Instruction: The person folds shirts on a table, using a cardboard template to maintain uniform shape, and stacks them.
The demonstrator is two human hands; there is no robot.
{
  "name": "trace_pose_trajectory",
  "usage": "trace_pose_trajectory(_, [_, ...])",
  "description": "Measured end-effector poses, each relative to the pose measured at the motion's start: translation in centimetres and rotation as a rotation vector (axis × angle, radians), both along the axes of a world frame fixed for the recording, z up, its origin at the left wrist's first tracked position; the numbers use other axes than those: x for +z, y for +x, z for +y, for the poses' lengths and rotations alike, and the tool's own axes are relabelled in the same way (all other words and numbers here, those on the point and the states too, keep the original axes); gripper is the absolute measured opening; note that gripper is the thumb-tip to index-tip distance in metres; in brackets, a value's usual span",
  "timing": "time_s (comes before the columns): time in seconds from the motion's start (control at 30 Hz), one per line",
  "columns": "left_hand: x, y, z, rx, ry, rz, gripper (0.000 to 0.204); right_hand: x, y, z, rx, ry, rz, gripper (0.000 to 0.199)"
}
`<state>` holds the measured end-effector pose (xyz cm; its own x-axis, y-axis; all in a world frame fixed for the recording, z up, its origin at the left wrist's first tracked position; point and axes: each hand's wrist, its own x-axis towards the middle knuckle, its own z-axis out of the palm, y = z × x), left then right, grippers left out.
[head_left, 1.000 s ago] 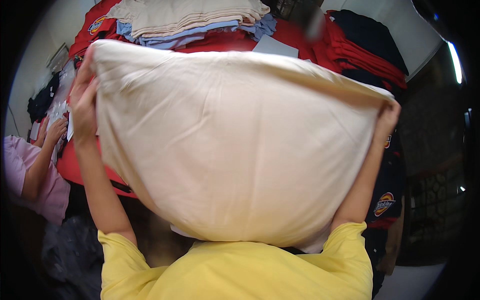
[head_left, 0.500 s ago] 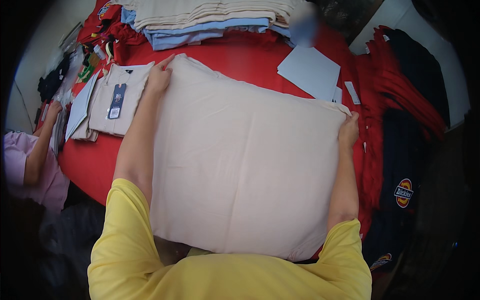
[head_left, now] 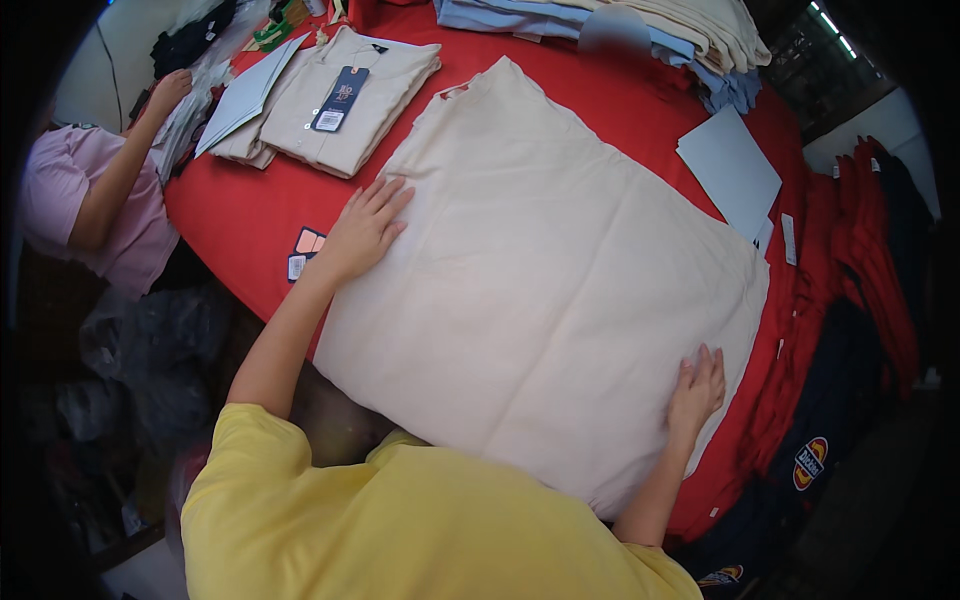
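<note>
A cream garment [head_left: 540,270] lies spread over the red-covered table, its near edge reaching my body. My left hand [head_left: 370,225] rests flat on its left side, fingers stretched out. On the lower right part of the cloth lies my right hand [head_left: 698,390], fingers extended and holding nothing. Beyond my left hand sits a stack of folded cream shirts [head_left: 345,105], the top one bearing a dark blue hang tag [head_left: 340,100]. Small printed tags [head_left: 303,255] lie on the table beside my left forearm.
Light blue and cream folded garments [head_left: 640,25] are piled at the far side. White card sheets [head_left: 732,170] lie at right, others [head_left: 245,100] at left. Red and navy garments [head_left: 830,340] hang over the right edge. A co-worker in a pink top [head_left: 105,195] is at left.
Both hands have let go of the garment's far corners and come back toward me, now flat on the cloth. The view has turned, and small tags near my left forearm have come into sight.
</note>
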<state>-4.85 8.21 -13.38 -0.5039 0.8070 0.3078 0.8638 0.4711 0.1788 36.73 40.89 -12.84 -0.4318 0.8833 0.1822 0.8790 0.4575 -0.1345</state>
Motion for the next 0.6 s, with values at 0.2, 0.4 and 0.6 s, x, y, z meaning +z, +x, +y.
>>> trace_pose_trajectory(0.2, [-0.9,-0.8,-2.0,0.256,0.269,-0.027,0.032,-2.6,3.2,0.1,0.056,0.067,0.196,0.041])
trace_pose_trajectory(0.4, [4.0,5.2,-7.7,0.581,-0.060,-0.381,0.026,-0.1,12.0,-8.3,-0.200,-0.048,0.042,0.048])
trace_pose_trajectory(0.6, [1.4,7.7,-10.8,0.429,0.027,-0.669,0.025,-1.2,18.0,-16.4,-0.471,-0.130,-0.002,0.061])
